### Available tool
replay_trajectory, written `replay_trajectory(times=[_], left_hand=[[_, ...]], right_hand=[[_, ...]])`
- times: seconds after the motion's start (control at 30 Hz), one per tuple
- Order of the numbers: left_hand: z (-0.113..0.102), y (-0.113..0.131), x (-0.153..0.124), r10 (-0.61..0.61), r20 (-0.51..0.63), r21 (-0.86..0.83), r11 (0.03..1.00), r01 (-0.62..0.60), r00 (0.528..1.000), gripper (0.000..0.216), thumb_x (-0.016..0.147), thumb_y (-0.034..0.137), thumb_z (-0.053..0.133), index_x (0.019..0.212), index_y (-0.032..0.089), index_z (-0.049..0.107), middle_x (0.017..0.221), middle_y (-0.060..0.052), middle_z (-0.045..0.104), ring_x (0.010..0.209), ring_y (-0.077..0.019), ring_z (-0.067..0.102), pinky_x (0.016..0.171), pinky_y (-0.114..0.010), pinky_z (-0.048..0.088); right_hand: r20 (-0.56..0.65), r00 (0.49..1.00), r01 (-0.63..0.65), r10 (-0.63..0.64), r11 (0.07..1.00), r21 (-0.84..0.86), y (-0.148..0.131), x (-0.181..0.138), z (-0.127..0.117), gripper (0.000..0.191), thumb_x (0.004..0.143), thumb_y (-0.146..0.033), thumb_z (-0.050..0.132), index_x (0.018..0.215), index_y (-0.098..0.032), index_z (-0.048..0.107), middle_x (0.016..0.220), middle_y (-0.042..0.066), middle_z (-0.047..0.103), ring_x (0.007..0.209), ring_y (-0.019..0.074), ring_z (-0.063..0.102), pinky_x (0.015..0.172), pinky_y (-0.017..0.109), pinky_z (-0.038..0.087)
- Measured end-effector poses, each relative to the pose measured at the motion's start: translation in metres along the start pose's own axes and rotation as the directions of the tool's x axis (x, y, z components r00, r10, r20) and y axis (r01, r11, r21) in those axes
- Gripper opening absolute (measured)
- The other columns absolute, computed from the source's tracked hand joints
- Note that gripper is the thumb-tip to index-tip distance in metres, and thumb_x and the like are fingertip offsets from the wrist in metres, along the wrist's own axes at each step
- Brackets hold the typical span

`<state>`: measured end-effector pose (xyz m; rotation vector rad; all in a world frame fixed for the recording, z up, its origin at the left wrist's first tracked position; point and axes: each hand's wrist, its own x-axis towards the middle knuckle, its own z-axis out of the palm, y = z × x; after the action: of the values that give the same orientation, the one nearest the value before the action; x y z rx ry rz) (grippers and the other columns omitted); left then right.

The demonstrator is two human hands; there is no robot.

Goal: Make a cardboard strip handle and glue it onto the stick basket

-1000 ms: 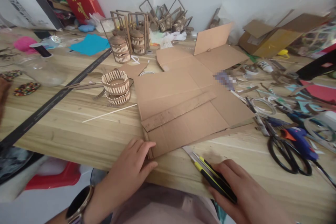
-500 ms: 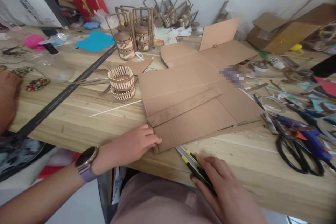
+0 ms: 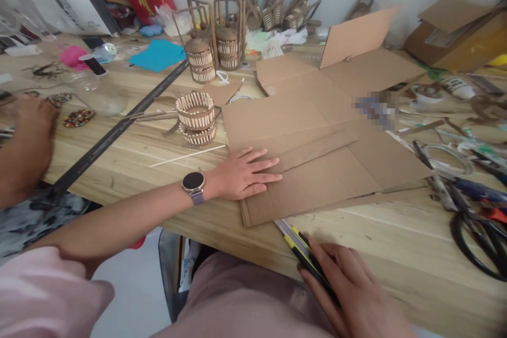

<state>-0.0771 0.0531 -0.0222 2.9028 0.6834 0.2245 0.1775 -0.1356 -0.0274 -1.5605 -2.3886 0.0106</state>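
My left hand [image 3: 247,173], with a watch on its wrist, lies flat with fingers spread on the near left part of a large cardboard sheet [image 3: 336,174]. Under its fingertips runs a narrow cardboard strip [image 3: 320,149], resting across the sheet. My right hand [image 3: 352,280] is wrapped round a yellow-and-black utility knife [image 3: 303,251] at the table's front edge. The knife's blade points at the sheet's near edge, its tip close to the cardboard. Left of the sheet stands a small round basket of short wooden sticks [image 3: 197,116], and a thin pale stick [image 3: 186,156] lies before it.
Several finished lantern-like baskets [image 3: 227,47] stand at the back. A cardboard box [image 3: 447,31] sits at back right. Black-handled scissors [image 3: 475,243] and tape rolls [image 3: 447,158] lie on the right. Another person's hand [image 3: 34,121] rests at far left, near beads [image 3: 78,118].
My left hand has moved from gripping the sheet's near corner up onto the sheet, and its fingers have spread. My right hand still holds the knife. The camera view has shifted slightly left.
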Motion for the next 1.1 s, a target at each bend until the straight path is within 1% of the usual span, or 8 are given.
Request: replay_trajectory(times=[0.13, 0.17, 0.3, 0.43, 0.6, 0.7, 0.87, 1.1], left_hand=[[-0.002, 0.001, 0.0, -0.008, -0.017, -0.017, 1.0, 0.007, 1.0, 0.041, 0.101, 0.037, 0.04, 0.141, 0.033, 0.048, 0.155, -0.002, 0.037, 0.146, -0.0298, 0.025, 0.117, -0.054, 0.018], [-0.002, 0.001, 0.0, -0.011, -0.02, -0.019, 1.0, 0.011, 1.0, 0.041, 0.101, 0.037, 0.04, 0.141, 0.034, 0.048, 0.155, -0.002, 0.037, 0.146, -0.0296, 0.025, 0.117, -0.054, 0.018], [-0.001, 0.001, 0.0, -0.015, -0.007, -0.008, 1.0, 0.015, 1.0, 0.042, 0.101, 0.037, 0.04, 0.141, 0.034, 0.047, 0.156, -0.002, 0.037, 0.146, -0.0294, 0.024, 0.117, -0.054, 0.018], [-0.002, 0.001, 0.0, -0.017, 0.011, 0.022, 1.0, 0.017, 1.0, 0.042, 0.101, 0.037, 0.037, 0.143, 0.034, 0.046, 0.157, -0.001, 0.035, 0.146, -0.0308, 0.024, 0.117, -0.054, 0.018], [-0.002, 0.002, 0.0, -0.018, 0.015, 0.031, 0.999, 0.018, 1.0, 0.042, 0.101, 0.037, 0.036, 0.143, 0.034, 0.046, 0.157, -0.001, 0.035, 0.146, -0.0315, 0.026, 0.117, -0.054, 0.018], [-0.002, 0.002, 0.0, -0.021, 0.011, 0.031, 0.999, 0.02, 1.0, 0.042, 0.101, 0.037, 0.036, 0.142, 0.034, 0.046, 0.156, -0.002, 0.035, 0.146, -0.0314, 0.026, 0.117, -0.054, 0.018], [-0.002, 0.003, 0.0, -0.021, 0.02, 0.046, 0.999, 0.02, 1.0, 0.042, 0.102, 0.037, 0.035, 0.142, 0.034, 0.046, 0.156, -0.001, 0.036, 0.145, -0.0322, 0.026, 0.116, -0.054, 0.019], [0.0, 0.002, 0.0, -0.012, -0.001, 0.055, 0.998, 0.012, 1.0, 0.042, 0.101, 0.036, 0.037, 0.142, 0.035, 0.046, 0.156, -0.001, 0.036, 0.145, -0.0311, 0.026, 0.117, -0.054, 0.019]], right_hand=[[0.021, 0.995, 0.098, -0.098, 0.995, 0.008, -0.001, 0.003, 0.002, 0.042, 0.098, -0.04, 0.044, 0.133, -0.019, 0.053, 0.101, 0.011, 0.068, 0.093, 0.0249, 0.068, 0.075, 0.035, 0.061], [0.015, 0.995, 0.096, -0.096, 0.995, 0.009, -0.002, 0.003, 0.002, 0.042, 0.098, -0.04, 0.044, 0.133, -0.019, 0.053, 0.101, 0.011, 0.068, 0.093, 0.0252, 0.068, 0.076, 0.036, 0.061], [-0.014, 1.0, 0.019, -0.019, 1.0, 0.014, -0.005, 0.004, 0.003, 0.042, 0.099, -0.039, 0.039, 0.133, -0.019, 0.053, 0.099, 0.012, 0.067, 0.093, 0.026, 0.068, 0.077, 0.039, 0.061], [0.006, 0.996, 0.089, -0.089, 0.996, 0.008, -0.005, 0.003, 0.003, 0.04, 0.098, -0.037, 0.043, 0.133, -0.02, 0.053, 0.098, 0.01, 0.068, 0.09, 0.0242, 0.068, 0.073, 0.035, 0.061], [0.001, 0.999, 0.048, -0.048, 0.998, -0.034, -0.012, -0.001, 0.01, 0.042, 0.101, -0.038, 0.036, 0.133, -0.016, 0.052, 0.095, 0.01, 0.067, 0.089, 0.0241, 0.068, 0.072, 0.035, 0.06], [-0.001, 0.998, 0.067, -0.067, 0.997, -0.038, -0.016, 0.001, 0.013, 0.041, 0.101, -0.038, 0.035, 0.13, -0.016, 0.054, 0.095, 0.011, 0.066, 0.091, 0.0246, 0.067, 0.072, 0.036, 0.059], [-0.016, 0.993, 0.115, -0.116, 0.991, -0.066, -0.017, 0.007, 0.015, 0.041, 0.101, -0.034, 0.034, 0.128, -0.01, 0.054, 0.093, 0.012, 0.065, 0.091, 0.0249, 0.066, 0.072, 0.036, 0.059], [0.007, 0.987, 0.161, -0.161, 0.984, -0.075, -0.019, 0.015, 0.01, 0.043, 0.102, -0.034, 0.026, 0.121, -0.012, 0.057, 0.092, 0.011, 0.065, 0.086, 0.0216, 0.067, 0.067, 0.032, 0.06]])
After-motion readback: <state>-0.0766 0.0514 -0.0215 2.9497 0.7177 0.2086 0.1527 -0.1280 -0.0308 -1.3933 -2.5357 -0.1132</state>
